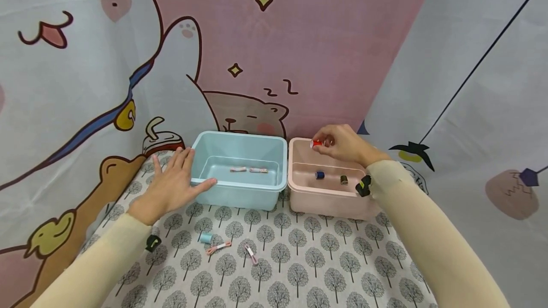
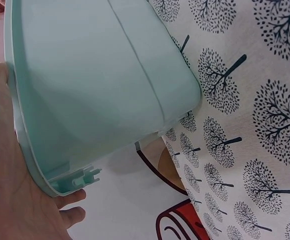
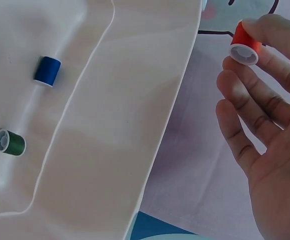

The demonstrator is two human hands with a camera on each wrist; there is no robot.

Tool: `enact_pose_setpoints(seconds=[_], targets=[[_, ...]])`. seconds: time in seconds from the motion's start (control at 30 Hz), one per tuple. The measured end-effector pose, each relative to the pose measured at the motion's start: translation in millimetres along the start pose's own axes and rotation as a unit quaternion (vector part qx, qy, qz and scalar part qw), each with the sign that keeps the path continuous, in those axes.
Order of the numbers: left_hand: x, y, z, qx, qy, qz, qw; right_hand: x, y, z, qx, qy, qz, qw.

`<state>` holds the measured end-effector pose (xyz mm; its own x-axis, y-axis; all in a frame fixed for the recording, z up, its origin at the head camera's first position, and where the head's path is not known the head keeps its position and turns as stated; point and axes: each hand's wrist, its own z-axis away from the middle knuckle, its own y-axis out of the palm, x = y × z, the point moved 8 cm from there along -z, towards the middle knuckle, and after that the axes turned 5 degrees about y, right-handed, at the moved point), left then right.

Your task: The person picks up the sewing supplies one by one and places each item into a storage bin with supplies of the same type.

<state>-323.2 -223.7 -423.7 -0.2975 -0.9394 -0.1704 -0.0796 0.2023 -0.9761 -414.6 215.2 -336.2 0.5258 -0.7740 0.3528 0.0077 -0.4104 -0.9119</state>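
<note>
Between thumb and fingertips, my right hand [image 1: 344, 144] pinches a red thread spool [image 3: 245, 42] over the back of the pink bin [image 1: 329, 203]. Inside that bin lie a blue thread spool [image 3: 47, 70] and a dark green one [image 3: 11, 142], apart from each other. My left hand [image 1: 173, 184] rests at the left rim of the light blue bin [image 1: 239, 196], its fingers extended and thumb over the front corner. Two small pale folded cord bundles [image 1: 259, 170] lie on the blue bin's floor.
In front of the blue bin, a light blue thread spool [image 1: 206, 238], a pink folded cord bundle [image 1: 219, 247] and a whitish-pink one [image 1: 251, 254] lie on the tree-patterned cloth [image 1: 295, 270]. A cartoon-printed curtain [image 1: 334, 51] hangs behind the bins.
</note>
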Motion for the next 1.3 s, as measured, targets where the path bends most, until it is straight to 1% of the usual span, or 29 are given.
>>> enact_pose_setpoints(seconds=[0.17, 0.3, 0.53, 0.77, 0.97, 1.17, 1.3], targets=[[1.4, 1.0, 0.0, 0.004, -0.002, 0.004, 1.0000, -7.1, 3.1, -7.4, 0.006, 0.005, 0.003, 1.000], [2.2, 1.5, -0.3, 0.004, -0.003, 0.006, 1.0000, -11.3, 5.1, -12.3, 0.001, 0.000, 0.013, 1.000], [1.7, 1.8, -1.0, 0.006, -0.001, 0.004, 1.0000, -15.0, 7.4, -15.3, -0.003, 0.001, 0.012, 1.000], [2.3, 1.9, -1.0, 0.007, -0.005, 0.011, 0.9999, -17.7, 9.3, -13.2, 0.003, 0.025, 0.010, 1.000], [0.9, 0.9, -0.8, 0.007, -0.004, 0.010, 0.9999, -21.7, 8.7, -7.3, 0.005, 0.055, 0.028, 0.998], [0.6, 0.9, -0.9, 0.005, -0.003, 0.009, 0.9999, -21.8, 5.0, -1.6, -0.005, 0.062, 0.029, 0.998], [0.6, 1.0, -1.1, 0.003, -0.002, 0.006, 1.0000, -21.6, 3.6, 1.7, -0.003, 0.067, 0.024, 0.997]])
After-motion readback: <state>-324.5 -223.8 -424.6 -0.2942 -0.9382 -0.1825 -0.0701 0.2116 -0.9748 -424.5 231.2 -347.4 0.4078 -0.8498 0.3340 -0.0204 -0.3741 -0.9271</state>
